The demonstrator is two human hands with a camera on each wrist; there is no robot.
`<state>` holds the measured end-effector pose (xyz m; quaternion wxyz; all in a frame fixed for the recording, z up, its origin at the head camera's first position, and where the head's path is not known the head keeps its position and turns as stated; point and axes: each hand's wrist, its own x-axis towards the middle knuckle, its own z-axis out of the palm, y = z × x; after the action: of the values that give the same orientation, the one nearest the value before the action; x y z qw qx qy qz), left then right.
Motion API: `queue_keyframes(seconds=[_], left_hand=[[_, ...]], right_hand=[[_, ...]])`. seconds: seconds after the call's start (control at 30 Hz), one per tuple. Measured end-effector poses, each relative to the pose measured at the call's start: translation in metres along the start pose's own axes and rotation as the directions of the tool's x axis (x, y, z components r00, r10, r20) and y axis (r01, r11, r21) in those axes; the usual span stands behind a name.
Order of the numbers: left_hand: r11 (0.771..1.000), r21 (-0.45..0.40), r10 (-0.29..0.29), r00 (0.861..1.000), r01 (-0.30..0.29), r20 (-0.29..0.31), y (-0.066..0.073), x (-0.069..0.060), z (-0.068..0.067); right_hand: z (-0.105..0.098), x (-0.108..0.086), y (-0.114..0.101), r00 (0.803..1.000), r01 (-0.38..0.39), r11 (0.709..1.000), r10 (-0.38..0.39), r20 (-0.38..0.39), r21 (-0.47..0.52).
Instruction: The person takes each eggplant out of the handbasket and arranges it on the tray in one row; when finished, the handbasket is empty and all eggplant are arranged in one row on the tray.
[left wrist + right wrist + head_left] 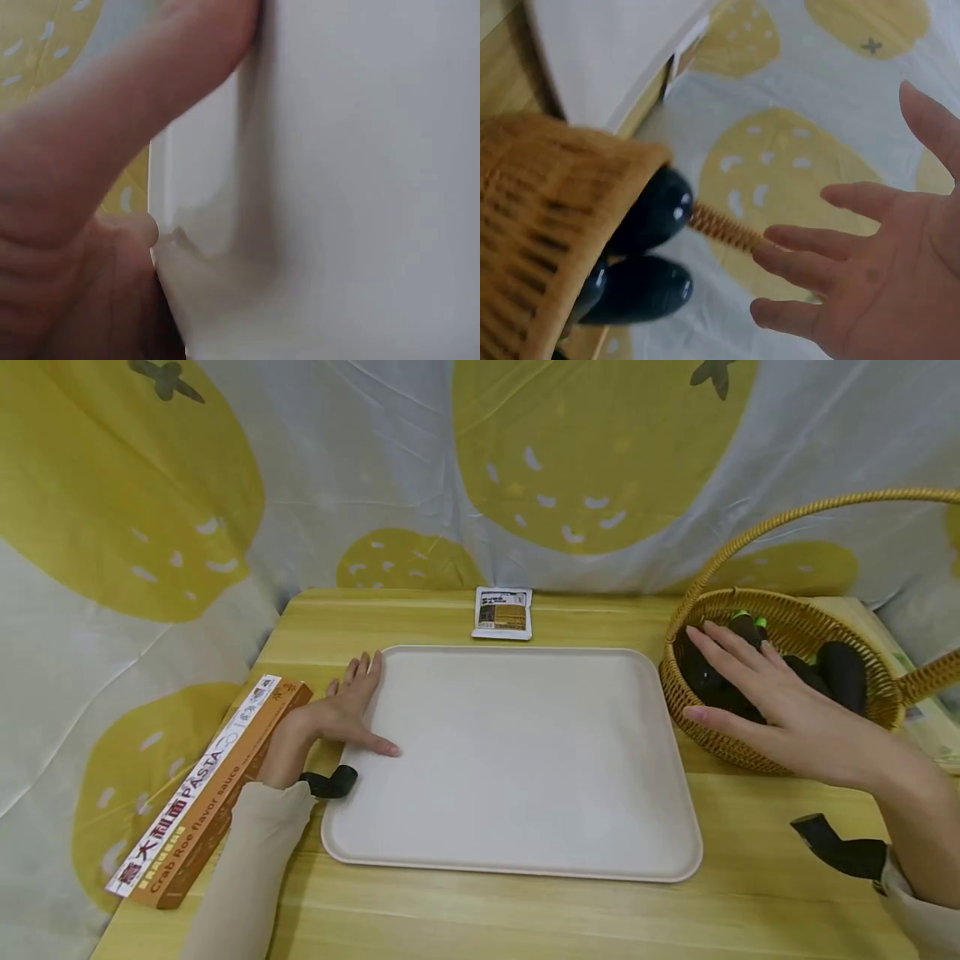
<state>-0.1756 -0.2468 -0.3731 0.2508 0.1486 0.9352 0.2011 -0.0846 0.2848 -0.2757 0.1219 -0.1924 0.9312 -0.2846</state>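
- Tray (pixel 517 777): centre of the frame, on the table (pixel 480 918)
- Box (pixel 198 797): lower left, beside the tray
- Packet (pixel 502 613): upper centre, behind the tray
- Basket (pixel 810 625): right, eggplants (pixel 842 677) inside

the left wrist view is dim, the tray (pixel 382 187) softly shadowed.

The light wood-grained surface (pixel 480 914) carries a white tray (pixel 517 768), an orange-and-white pasta box (pixel 202 793), a small packet (pixel 502 613) and a wicker basket (pixel 678 695).
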Motion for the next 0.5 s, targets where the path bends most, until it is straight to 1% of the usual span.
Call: queue_keyframes(seconds=[0.07,0.17,0.2,0.37,0.43,0.5], left_hand=[[1.000,-0.002,0.008,1.000,-0.008,0.010,0.001,-0.001,-0.002],[1.000,-0.025,0.014,0.999,-0.013,0.039,0.001,-0.003,-0.004],[0.999,-0.041,0.025,0.998,-0.023,0.053,0.000,-0.004,-0.005],[0.987,-0.152,0.071,0.991,-0.053,0.117,-0.005,-0.013,-0.014],[0.982,-0.179,0.078,0.988,-0.054,0.130,-0.006,-0.016,-0.016],[0.981,-0.187,0.078,0.988,-0.051,0.137,-0.007,-0.018,-0.017]], right_hand=[[-0.003,-0.006,0.010,0.999,-0.033,0.999,0.033,-0.020,-0.002],[-0.005,-0.012,0.025,0.997,-0.049,0.998,0.047,-0.057,-0.025],[-0.006,-0.013,0.028,0.997,-0.053,0.998,0.051,-0.066,-0.033],[-0.010,-0.013,0.041,0.994,-0.086,0.995,0.082,-0.068,-0.049],[-0.012,-0.010,0.045,0.992,-0.114,0.992,0.111,-0.058,-0.053],[-0.013,-0.007,0.048,0.986,-0.162,0.985,0.159,-0.056,-0.056]])
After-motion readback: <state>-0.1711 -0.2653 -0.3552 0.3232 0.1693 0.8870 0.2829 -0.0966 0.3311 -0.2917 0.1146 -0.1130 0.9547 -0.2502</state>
